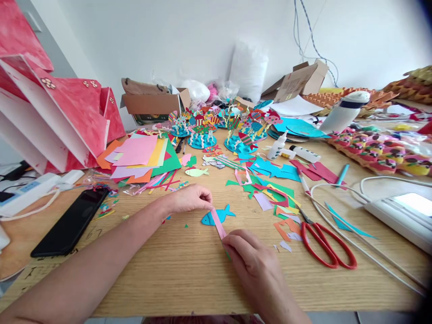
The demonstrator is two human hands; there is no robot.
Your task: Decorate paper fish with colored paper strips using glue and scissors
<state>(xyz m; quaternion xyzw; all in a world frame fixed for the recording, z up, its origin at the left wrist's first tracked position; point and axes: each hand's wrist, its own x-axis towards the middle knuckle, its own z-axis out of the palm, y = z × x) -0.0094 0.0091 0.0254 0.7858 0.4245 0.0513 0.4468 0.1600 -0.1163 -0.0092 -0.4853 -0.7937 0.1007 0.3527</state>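
Observation:
A blue paper fish (206,219) lies on the wooden table (162,279) in front of me, its tail pointing right. Across its body runs a narrow pink paper strip (218,223). My left hand (192,199) pinches the strip's upper end just above the fish. The lower end is between the closed fingers of my right hand (253,256), and a bit of green shows under those fingers. Farther back lies a pale green paper fish (197,172). To the right rest red-handled scissors (326,245), apart from my hand.
Paper scraps (286,216) are spread right of the fish. Coloured sheets (138,153) are stacked at left, near a black phone (70,222). A glue bottle (277,146) stands behind. White cables (351,225) cross the right side. Finished-looking paper fish stands (202,140) fill the back.

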